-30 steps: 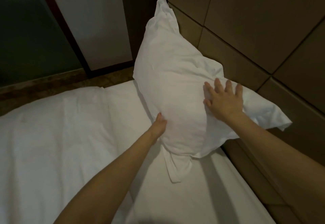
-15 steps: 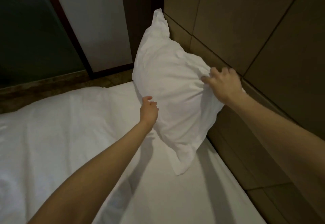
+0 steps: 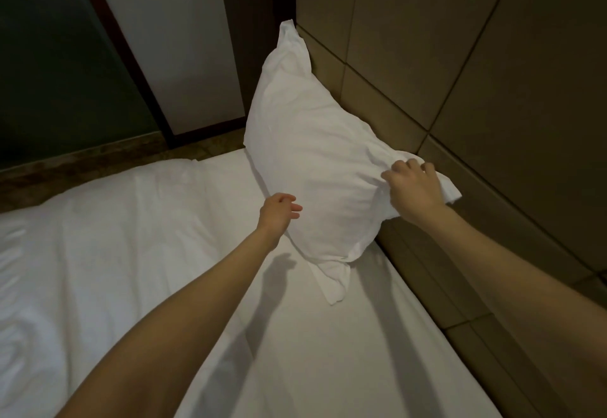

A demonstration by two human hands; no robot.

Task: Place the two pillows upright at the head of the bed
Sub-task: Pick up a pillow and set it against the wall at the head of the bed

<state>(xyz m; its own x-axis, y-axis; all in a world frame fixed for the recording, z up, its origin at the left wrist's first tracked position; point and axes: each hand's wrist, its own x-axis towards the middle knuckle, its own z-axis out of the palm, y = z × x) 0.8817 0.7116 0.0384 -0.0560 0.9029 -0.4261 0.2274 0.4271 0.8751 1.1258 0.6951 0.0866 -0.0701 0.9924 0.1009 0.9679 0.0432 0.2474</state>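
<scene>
One white pillow (image 3: 315,151) stands upright on the bed (image 3: 312,352), leaning against the brown padded headboard (image 3: 460,73) in the far corner. My right hand (image 3: 414,191) pinches the pillowcase at the pillow's near upper corner. My left hand (image 3: 279,212) hovers at the pillow's lower left edge, fingers loosely curled and holding nothing; contact with the fabric is unclear. A loose flap of the pillowcase (image 3: 333,281) trails onto the sheet. A second pillow is not in view.
A white duvet (image 3: 98,237) covers the left part of the bed. Beyond the mattress runs a brown ledge (image 3: 82,165), with a dark glass panel (image 3: 49,73) and a white wall panel (image 3: 170,40) behind it.
The pillow has settled lower and farther back against the headboard. My right hand shifted to its near corner, still gripping the fabric. My left hand slid down along the pillow's left edge.
</scene>
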